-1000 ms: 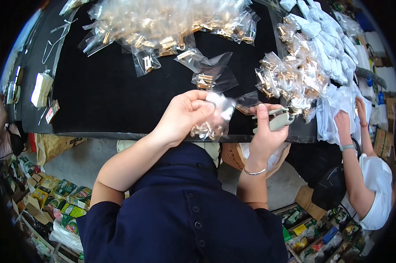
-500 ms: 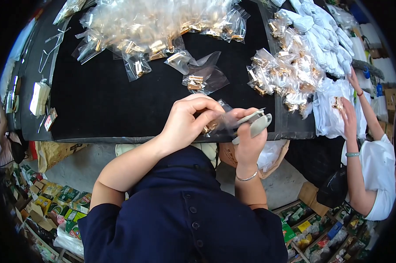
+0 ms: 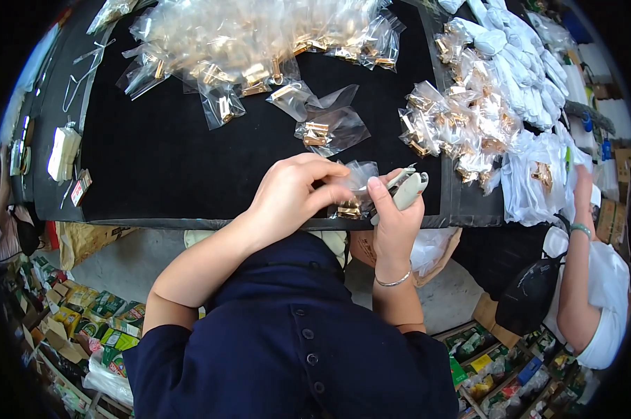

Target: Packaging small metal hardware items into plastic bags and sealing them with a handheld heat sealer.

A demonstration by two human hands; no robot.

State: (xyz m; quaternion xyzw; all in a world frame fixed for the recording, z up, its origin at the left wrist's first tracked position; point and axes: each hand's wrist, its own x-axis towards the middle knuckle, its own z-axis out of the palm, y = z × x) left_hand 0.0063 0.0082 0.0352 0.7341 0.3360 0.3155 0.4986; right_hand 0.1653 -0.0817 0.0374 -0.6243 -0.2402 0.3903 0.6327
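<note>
A small clear plastic bag (image 3: 361, 172) with gold-coloured metal pieces (image 3: 349, 209) in its bottom is between my hands at the table's near edge. My left hand (image 3: 298, 183) is at the bag's left side, thumb and index finger apart with a gap between them. Whether a fingertip touches the film is hard to tell. In my right hand (image 3: 397, 216) is a pale grey stapler (image 3: 409, 190), jaws pointing away from me. The right thumb tip rests at the bag's right edge. Just beyond lies another bag (image 3: 318, 134) with similar gold pieces.
Many filled bags (image 3: 238, 42) heap at the table's far side, with more (image 3: 462, 112) at the right. White gloves (image 3: 515, 63) pile behind those. On the left lie a wire hanger (image 3: 78, 84) and a paper stack (image 3: 64, 155). A co-worker's arm (image 3: 579, 244) reaches in at right.
The left fingers have come apart, and the bag between my hands now shows more fully. My right hand with the stapler has shifted slightly. The co-worker's hands have moved.
</note>
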